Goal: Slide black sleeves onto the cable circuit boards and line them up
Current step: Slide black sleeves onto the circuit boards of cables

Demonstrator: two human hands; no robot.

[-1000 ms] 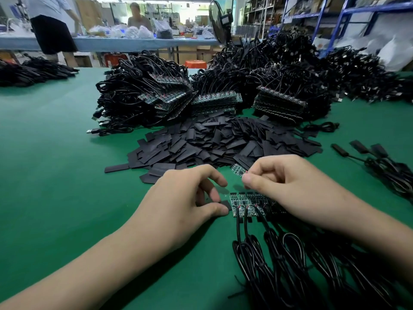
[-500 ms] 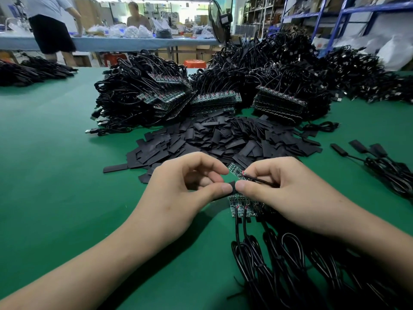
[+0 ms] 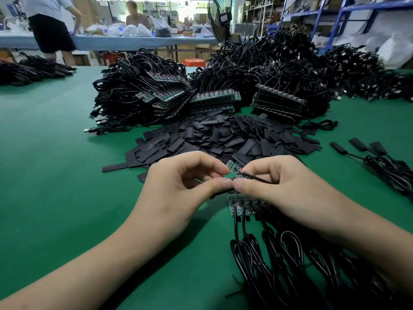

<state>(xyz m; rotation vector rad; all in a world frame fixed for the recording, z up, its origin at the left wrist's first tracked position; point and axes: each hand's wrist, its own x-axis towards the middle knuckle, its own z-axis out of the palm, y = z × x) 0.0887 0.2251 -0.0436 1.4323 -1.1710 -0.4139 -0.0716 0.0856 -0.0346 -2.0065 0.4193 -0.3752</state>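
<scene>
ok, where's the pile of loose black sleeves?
In the head view, the sleeve pile lies mid-table, just beyond the left hand and right hand, in front of the stacked cable bundles.

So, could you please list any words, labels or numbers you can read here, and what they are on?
None can be read.
Circuit board in the fingers: markings too small.
Stacked boards: print too small.
Back-wall notices: blurred.

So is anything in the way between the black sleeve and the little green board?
Nothing visible. The left hand pinches the sleeve right beside the board that the right hand holds.
</scene>
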